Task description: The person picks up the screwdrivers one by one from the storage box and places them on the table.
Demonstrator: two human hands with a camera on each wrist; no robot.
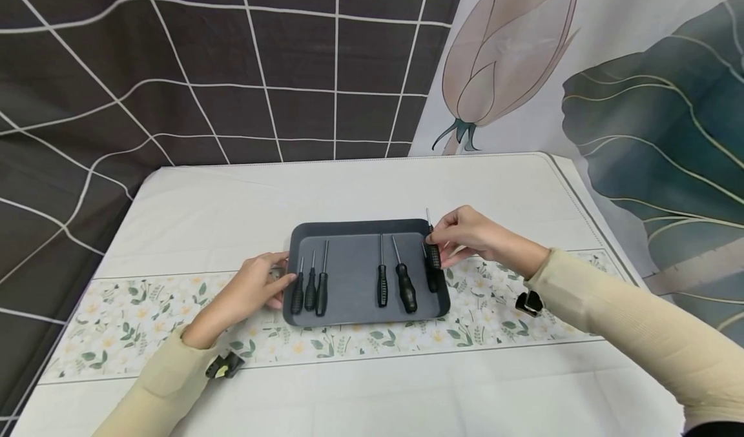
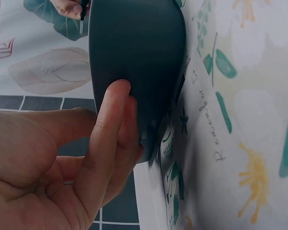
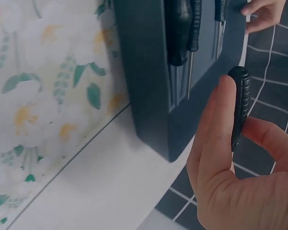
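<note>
A dark grey tray holds several black-handled screwdrivers, their shafts toward the far side. My left hand pinches the tray's left wall; in the left wrist view its fingers lie along the outside, with the thumb at the rim. Over the tray's right edge, my right hand pinches a screwdriver by its ribbed handle, shaft up. The right wrist view shows that handle between thumb and fingers, raised above the tray wall. Below it, another screwdriver lies along the tray's right side, partly hidden.
Three screwdrivers lie at the tray's left. A slim screwdriver and a thicker one lie right of centre. A white tablecloth with a floral band covers the table. Behind hangs a dark grid-patterned curtain.
</note>
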